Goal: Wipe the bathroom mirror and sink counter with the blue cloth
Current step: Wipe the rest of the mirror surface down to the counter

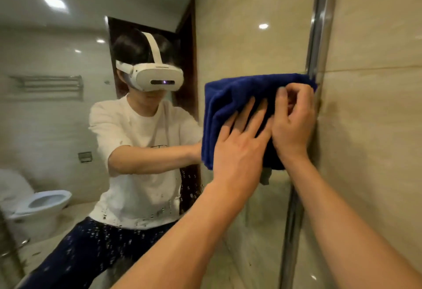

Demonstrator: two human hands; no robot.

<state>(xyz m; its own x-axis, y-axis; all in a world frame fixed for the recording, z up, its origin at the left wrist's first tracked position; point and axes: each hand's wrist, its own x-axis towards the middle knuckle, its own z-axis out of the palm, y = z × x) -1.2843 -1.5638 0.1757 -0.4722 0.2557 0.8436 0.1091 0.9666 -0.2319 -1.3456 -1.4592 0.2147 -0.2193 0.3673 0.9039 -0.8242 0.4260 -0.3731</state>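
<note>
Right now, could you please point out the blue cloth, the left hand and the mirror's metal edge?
blue cloth [230,97], head view, upper folded part.
left hand [239,149], head view, back of hand.
mirror's metal edge [318,26], head view, upper strip.

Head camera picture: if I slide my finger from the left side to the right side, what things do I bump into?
White toilet → metal towel rack → white headset in the mirror → folded blue cloth → shiny metal mirror edge → beige tiled wall.

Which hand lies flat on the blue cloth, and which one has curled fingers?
The left hand presses flat, fingers spread, on the blue cloth. The right hand curls its fingers at the cloth's edge beside the mirror frame.
</note>
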